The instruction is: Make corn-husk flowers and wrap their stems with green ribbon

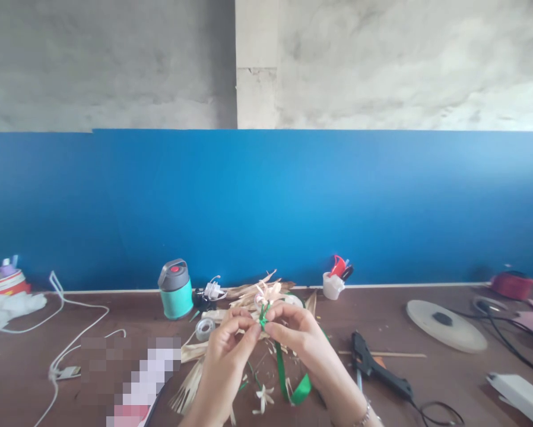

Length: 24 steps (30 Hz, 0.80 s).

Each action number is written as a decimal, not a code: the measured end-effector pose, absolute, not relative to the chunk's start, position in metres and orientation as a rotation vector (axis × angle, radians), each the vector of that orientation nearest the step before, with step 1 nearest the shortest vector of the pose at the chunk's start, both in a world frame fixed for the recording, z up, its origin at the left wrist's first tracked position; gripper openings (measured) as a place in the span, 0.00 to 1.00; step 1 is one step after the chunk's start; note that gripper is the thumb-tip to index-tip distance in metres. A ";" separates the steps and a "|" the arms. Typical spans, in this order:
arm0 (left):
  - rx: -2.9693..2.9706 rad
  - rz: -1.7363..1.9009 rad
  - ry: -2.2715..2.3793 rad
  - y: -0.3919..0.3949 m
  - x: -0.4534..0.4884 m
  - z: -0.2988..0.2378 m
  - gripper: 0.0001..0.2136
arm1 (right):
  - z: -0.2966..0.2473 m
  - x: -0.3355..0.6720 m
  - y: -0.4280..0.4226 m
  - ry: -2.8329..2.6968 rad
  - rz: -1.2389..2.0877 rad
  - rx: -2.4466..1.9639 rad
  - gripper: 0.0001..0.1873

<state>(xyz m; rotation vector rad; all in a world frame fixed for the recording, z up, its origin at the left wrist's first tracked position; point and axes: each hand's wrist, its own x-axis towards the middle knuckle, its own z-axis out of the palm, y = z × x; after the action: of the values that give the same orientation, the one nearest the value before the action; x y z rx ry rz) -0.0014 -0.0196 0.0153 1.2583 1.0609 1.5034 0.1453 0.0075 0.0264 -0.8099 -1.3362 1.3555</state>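
My left hand (231, 343) and my right hand (300, 337) meet over the middle of the table, both closed in a pinch. Between the fingertips is a narrow green ribbon (263, 314), bunched or knotted just below a pale, dried-husk flower (269, 292). A wider green ribbon strip (281, 367) hangs under my right hand and curls on the table. Exactly how the ribbon passes round the flower's base is too small to tell. Dried husk strips (190, 382) lie around my hands, and a small husk blossom (263, 398) rests below them.
On the brown table (324, 409), a black glue gun (377, 367) lies right of my hands. Clear tape (205, 329) and a teal jar (176, 296) stand left. Behind are a white pen cup (332, 287) and a blue partition (266, 207). A round lid (447, 326) sits right; white cables (66, 350) trail left.
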 end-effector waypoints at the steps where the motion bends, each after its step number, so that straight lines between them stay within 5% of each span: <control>1: 1.258 1.505 1.061 -0.020 -0.002 0.016 0.11 | 0.026 0.144 0.008 -1.336 1.344 -0.805 0.11; 24: 0.980 1.316 0.782 -0.019 -0.007 0.014 0.08 | 0.028 0.141 0.002 -1.269 1.560 -0.642 0.14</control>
<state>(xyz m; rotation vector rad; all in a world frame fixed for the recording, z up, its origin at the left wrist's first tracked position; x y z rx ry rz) -0.0071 -0.0186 0.0136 0.9802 0.7819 1.3157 0.1413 0.0016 0.0284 -0.6418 -1.2689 1.5601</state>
